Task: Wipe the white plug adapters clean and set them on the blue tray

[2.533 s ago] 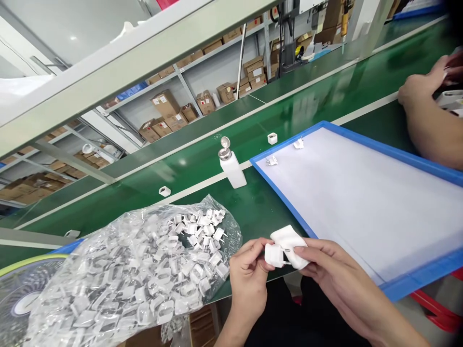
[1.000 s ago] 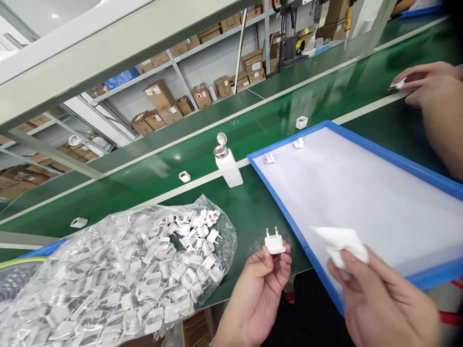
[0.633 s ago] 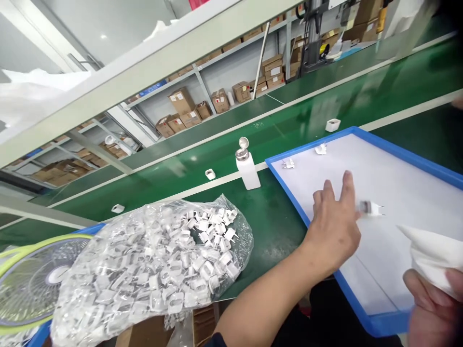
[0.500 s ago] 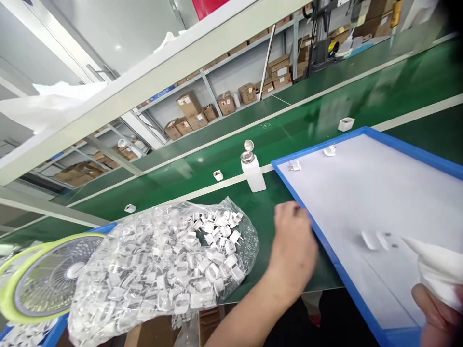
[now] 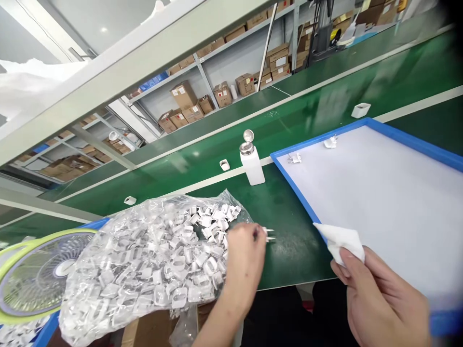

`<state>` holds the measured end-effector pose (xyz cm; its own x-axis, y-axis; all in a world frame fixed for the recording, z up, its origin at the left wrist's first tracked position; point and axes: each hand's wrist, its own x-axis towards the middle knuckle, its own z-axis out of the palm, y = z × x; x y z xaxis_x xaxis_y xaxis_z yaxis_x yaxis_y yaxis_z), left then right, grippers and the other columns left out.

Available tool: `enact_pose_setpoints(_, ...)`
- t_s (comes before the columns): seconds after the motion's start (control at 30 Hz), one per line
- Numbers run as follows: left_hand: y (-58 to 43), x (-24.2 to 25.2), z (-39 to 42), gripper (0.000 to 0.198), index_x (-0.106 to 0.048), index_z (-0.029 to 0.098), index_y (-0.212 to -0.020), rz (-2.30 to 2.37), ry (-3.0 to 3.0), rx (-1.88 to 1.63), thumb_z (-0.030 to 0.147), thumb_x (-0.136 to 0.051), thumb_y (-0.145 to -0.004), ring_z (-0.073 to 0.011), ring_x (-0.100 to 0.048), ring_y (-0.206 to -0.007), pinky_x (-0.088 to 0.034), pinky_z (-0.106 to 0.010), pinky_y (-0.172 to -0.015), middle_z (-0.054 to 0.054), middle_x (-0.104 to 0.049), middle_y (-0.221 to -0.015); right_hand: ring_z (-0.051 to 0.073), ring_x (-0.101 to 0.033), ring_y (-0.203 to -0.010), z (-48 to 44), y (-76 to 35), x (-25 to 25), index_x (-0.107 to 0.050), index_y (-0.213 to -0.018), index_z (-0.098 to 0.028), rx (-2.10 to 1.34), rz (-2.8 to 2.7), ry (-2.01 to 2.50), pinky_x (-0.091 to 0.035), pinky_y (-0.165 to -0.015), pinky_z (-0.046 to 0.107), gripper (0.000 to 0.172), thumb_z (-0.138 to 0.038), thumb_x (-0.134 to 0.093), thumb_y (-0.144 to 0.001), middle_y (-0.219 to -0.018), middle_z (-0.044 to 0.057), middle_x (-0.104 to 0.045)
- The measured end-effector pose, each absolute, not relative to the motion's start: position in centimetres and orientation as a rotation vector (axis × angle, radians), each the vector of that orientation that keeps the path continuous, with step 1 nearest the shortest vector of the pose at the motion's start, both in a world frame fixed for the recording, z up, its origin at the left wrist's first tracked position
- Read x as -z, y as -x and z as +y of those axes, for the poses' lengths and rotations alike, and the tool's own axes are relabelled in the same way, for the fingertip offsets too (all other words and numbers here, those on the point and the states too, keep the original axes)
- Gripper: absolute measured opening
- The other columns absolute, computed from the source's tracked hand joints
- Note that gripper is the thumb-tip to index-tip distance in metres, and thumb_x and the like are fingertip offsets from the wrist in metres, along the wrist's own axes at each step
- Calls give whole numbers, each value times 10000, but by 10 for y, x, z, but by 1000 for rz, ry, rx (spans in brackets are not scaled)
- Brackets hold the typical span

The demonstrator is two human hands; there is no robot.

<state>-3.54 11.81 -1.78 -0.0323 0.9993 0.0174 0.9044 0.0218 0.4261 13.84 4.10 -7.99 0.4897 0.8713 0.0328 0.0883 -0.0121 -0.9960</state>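
My left hand [image 5: 244,262] is at the mouth of a clear plastic bag [image 5: 144,265] full of small white plug adapters. Its fingers are pinched on one white plug [image 5: 267,234], whose two metal prongs stick out to the right. My right hand [image 5: 383,299] is low at the right and grips a folded white cloth [image 5: 342,241] over the near edge of a blue-rimmed tray [image 5: 292,185] with a white bottom. Two white plugs [image 5: 293,158] [image 5: 330,142] lie at the tray's far corner.
A white dispenser bottle [image 5: 252,161] with a metal cap stands on the green bench beside the tray. Small white housings [image 5: 224,165] [image 5: 360,110] [image 5: 129,200] sit on the conveyor belt behind. A green-rimmed fan [image 5: 32,274] lies at the left. Shelves of cartons fill the background.
My left hand put the wiped plug on the tray, swung back left to the bag and now pinches another plug. My right hand kept the cloth. The other person's hands left the view.
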Motion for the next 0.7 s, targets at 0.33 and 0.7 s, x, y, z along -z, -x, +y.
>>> enact_pose_setpoints(0.33,35,52,91,538,-561,217,-1403,1585,-1863,-568,126,-668,-884,-239,-635,-1048,-527,-352,-900,-110,-627,-1311,164,-604,-755,57,-107,86,-581,-944,-198,-454,-1530,1470,-463,-676,266,192,-165,-417,-1039,-887,46,-596)
enact_pose_setpoints(0.7,32,82,97,478,-670,153,-1120,1446,-2201,-840,-110,-408,-818,-200,-642,-891,-590,-286,-738,-70,-682,-917,201,-559,-760,63,-106,96,-599,-845,-176,-456,-1838,1321,-440,-669,331,262,-78,-399,-983,-832,54,-586)
